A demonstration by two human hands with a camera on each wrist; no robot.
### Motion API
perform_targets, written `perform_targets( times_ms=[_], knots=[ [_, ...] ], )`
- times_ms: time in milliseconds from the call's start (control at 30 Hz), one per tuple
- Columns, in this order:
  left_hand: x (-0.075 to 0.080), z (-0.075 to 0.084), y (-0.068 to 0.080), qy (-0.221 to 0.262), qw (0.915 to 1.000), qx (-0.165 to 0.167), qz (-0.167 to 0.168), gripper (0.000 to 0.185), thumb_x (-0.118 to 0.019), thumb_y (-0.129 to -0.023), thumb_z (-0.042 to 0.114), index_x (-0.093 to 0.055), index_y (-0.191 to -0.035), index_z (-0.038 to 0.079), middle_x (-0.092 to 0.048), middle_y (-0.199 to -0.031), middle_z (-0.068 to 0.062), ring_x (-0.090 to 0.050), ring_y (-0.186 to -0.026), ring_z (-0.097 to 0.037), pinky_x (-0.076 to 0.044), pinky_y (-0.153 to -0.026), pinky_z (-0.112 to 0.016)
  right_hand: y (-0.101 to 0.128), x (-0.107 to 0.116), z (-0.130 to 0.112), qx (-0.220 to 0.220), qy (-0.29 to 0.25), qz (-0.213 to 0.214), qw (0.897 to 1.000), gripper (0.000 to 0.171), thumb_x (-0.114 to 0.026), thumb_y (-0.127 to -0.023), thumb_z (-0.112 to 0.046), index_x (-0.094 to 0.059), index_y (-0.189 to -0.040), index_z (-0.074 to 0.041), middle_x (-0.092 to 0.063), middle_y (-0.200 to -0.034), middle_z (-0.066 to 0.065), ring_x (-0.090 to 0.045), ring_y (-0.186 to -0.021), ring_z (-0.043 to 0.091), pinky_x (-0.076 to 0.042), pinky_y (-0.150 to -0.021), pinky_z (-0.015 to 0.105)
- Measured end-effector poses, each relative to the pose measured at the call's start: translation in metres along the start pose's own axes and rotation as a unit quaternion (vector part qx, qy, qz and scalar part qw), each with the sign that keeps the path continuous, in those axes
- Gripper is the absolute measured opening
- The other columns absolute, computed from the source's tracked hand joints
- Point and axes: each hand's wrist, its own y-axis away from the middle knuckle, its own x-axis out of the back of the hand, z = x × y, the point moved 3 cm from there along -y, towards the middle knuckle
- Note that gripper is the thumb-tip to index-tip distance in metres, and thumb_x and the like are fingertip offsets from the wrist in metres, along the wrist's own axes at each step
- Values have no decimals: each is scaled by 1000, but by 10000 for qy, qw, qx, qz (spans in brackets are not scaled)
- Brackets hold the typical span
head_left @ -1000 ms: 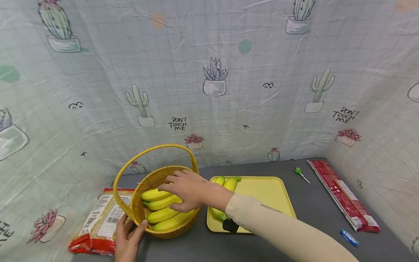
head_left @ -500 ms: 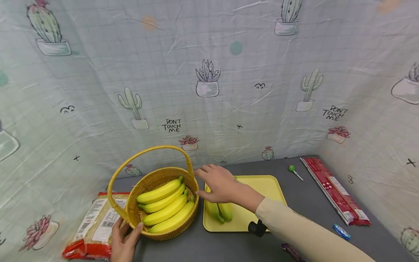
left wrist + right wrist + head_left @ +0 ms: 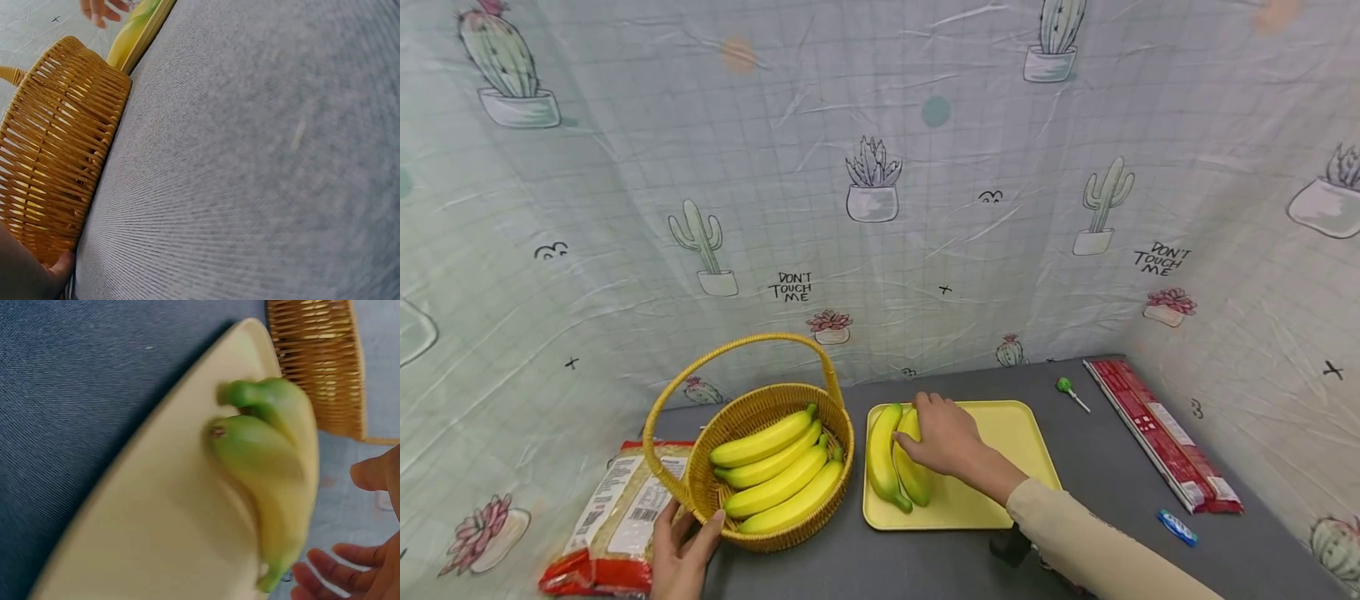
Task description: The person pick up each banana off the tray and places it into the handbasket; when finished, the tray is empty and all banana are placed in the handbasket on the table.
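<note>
A yellow wicker basket (image 3: 760, 542) with a tall hoop handle stands on the left, its opening tilted forward. Several yellow bananas (image 3: 786, 479) lie side by side in it. My left hand (image 3: 681, 550) holds the basket low on its near left side, the thumb against the wicker; its other fingers are partly hidden. On a pale yellow tray (image 3: 992, 450) lie two more bananas, a left one (image 3: 883, 454) and a right one (image 3: 912, 475). Over the right banana hovers my right hand (image 3: 943, 433), fingers spread and apart from it in the right wrist view (image 3: 369, 550).
A red-and-clear bag of grain (image 3: 625, 517) lies left of the basket, partly under my left hand's side. At the right are a green lollipop (image 3: 1067, 390), a long red packet (image 3: 1161, 433) and a small blue wrapper (image 3: 1177, 527). A patterned curtain (image 3: 925, 250) hangs behind the table.
My right hand has moved from above the basket rightward to the bananas on the tray, its fingers letting the basket's bananas show fully. The left hand stays at the basket. The view has shifted slightly.
</note>
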Motion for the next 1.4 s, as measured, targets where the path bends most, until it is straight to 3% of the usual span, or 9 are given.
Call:
perform_targets(
  times_ms=[167,267,400,567,633,800,867,1100,1400],
  knots=[
    [0,0,-1,-29,10000,62,50,108,-74,-101,33,5,-169,6,-10,-163,-44,-30,-142,-62,-36,-111,-62,0,-18,8,-656,-114,-42,9978,69,-74,-94,-55,-63,-125,6,-66,-95,14,-62,-68,26,-54,-53,41],
    [1,-1,-1,-8,10000,85,2,107,-73,-102,32,6,-169,7,-9,-164,-44,-29,-143,-62,-35,-111,-62,-2,-27,10,-939,-160,-33,9954,79,-73,-93,-59,-61,-132,9,-68,-95,14,-63,-67,26,-54,-53,43],
    [2,-2,0,35,9999,83,-52,107,-73,-102,31,7,-169,7,-8,-164,-44,-28,-144,-61,-35,-111,-61,-3,-36,8,-1213,-217,-34,9924,80,-72,-91,-64,-61,-126,7,-64,-82,10,-60,-61,25,-53,-51,43],
    [2,-2,0,27,9999,89,-136,107,-73,-103,31,8,-169,7,-8,-164,-44,-28,-144,-61,-35,-112,-60,-2,-43,6,-1318,6,-183,9911,93,-71,-90,-67,-56,-138,12,-67,-97,17,-66,-72,31,-56,-56,46],
    [3,-3,0,8,9998,90,-160,108,-73,-103,32,8,-169,7,-8,-163,-45,-28,-144,-62,-35,-111,-61,-2,-47,7,-1317,77,-246,9910,88,-71,-91,-62,-57,-137,12,-66,-101,18,-66,-77,32,-57,-59,47],
    [3,-3,0,-6,9999,71,-156,107,-72,-103,32,8,-169,7,-8,-163,-45,-28,-144,-62,-35,-111,-61,-2,-52,11,-1353,61,-293,9903,51,-71,-90,-42,-61,-109,4,-54,-85,12,-57,-69,29,-52,-57,45],
    [3,-3,0,2,9999,53,-136,107,-72,-103,32,8,-169,7,-8,-163,-45,-28,-144,-62,-35,-111,-60,-2,-53,13,-1391,73,-304,9898,45,-70,-89,-38,-60,-106,2,-50,-82,11,-55,-68,28,-52,-57,45],
    [2,-3,-1,14,10000,17,-45,107,-75,-101,31,4,-170,8,-13,-163,-43,-34,-142,-58,-45,-108,-51,-7,-58,21,-1519,-17,-228,9881,44,-69,-87,-34,-58,-108,3,-51,-88,14,-56,-78,31,-53,-62,48],
    [2,-1,-3,-26,9999,34,-104,108,-74,-102,31,7,-169,6,-11,-163,-44,-31,-143,-61,-39,-110,-58,-8,-58,33,-1494,-178,-186,9884,45,-69,-86,-28,-55,-113,5,-52,-80,13,-57,-68,31,-52,-56,46]
  ],
)
